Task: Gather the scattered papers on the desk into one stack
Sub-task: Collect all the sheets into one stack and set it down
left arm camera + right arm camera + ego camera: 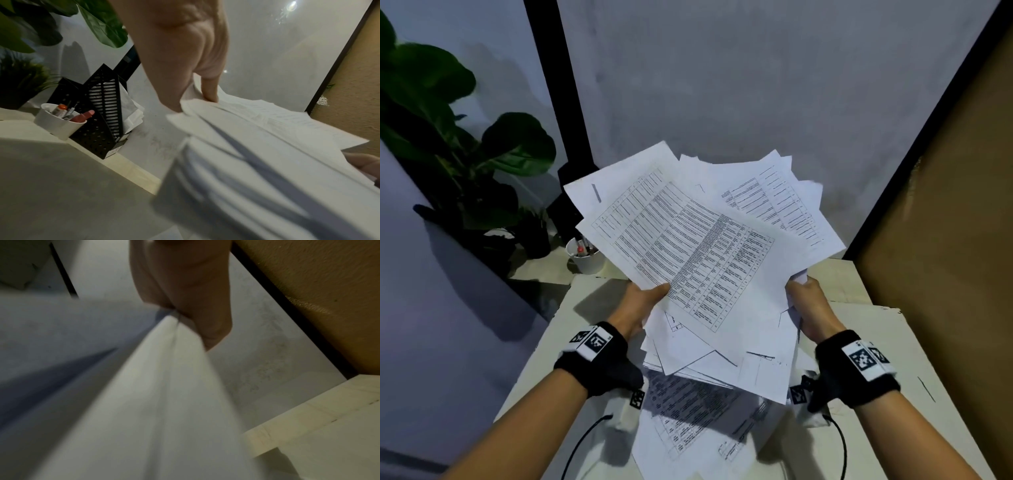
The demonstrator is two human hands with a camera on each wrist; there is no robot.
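Note:
A loose, fanned bundle of printed white papers (698, 260) is held up above the pale desk (859, 342). My left hand (643, 298) grips its left edge, thumb on the top sheet. My right hand (803, 301) grips the right edge. Close up, the left wrist view has my left hand (195, 97) pinching the papers (257, 146), and the right wrist view has my right hand (195, 321) pinching the papers (164, 402). More printed sheets (698, 421) lie flat on the desk under the bundle, in its shadow.
At the desk's back left stand a white cup of pens (585, 255), a black mesh file holder (102, 113) and a leafy plant (465, 137). A grey wall (722, 85) closes the back and a brown wall (945, 205) closes the right side.

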